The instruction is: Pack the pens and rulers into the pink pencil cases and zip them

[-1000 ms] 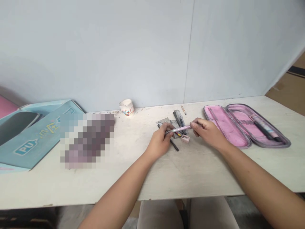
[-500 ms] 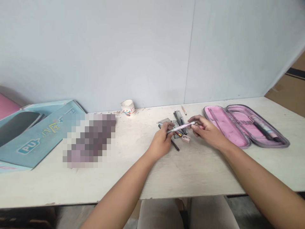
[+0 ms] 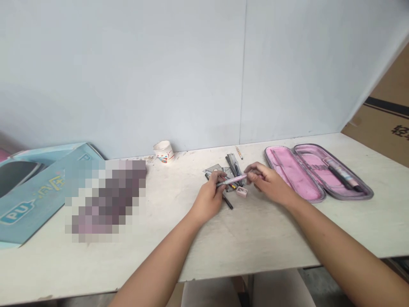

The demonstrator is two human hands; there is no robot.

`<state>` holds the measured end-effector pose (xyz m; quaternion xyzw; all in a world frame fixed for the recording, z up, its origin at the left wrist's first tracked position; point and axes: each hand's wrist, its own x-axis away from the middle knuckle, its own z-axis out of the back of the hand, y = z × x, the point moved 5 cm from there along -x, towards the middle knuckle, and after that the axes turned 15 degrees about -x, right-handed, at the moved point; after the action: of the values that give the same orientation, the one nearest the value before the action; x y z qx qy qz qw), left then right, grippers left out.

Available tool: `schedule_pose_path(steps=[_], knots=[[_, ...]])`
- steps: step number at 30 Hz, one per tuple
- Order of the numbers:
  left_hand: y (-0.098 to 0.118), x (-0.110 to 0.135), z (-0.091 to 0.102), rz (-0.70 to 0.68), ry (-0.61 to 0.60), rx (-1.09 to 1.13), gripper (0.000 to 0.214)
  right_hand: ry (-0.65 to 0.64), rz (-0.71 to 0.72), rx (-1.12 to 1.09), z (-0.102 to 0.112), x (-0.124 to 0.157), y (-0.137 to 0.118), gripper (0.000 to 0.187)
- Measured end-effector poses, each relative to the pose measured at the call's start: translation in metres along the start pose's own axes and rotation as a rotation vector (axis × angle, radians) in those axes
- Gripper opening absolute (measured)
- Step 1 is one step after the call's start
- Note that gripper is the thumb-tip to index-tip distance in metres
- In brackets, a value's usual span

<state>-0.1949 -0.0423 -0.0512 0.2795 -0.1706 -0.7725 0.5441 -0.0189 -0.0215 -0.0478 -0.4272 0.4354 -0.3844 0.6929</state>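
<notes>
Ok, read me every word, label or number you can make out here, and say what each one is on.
"PU": on the light blue printed carton.
Yellow lettering beside it on the same carton: too stylised and blurred to read.
Dark characters on the brown cardboard box: cut off at the edge, unreadable.
Print on the paper cup: no readable words, too small.

left hand (image 3: pixel 209 198) and right hand (image 3: pixel 270 183) are both pinching a pink and silver pen (image 3: pixel 231 181) over a messy pile of rulers and pencils (image 3: pixel 234 164) on the bench (image 3: pixel 255 238), with a pink sharpener (image 3: pixel 242 192) just beside it and an open pink pencil case (image 3: pixel 295 172) off to the right.
</notes>
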Motion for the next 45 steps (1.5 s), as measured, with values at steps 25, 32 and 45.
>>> schedule_pose_path(steps=[25,32,45], knots=[[0.004,0.003,0.005,-0.080,0.086,-0.175,0.031,0.071,-0.005,0.189,0.001,0.001,0.003,0.042],[0.019,0.008,0.023,-0.219,0.351,-0.423,0.025,0.028,-0.110,0.035,-0.002,0.000,0.014,0.049],[0.022,-0.004,0.014,-0.110,0.320,0.092,0.026,0.023,0.032,0.134,-0.025,0.005,-0.005,0.029]])
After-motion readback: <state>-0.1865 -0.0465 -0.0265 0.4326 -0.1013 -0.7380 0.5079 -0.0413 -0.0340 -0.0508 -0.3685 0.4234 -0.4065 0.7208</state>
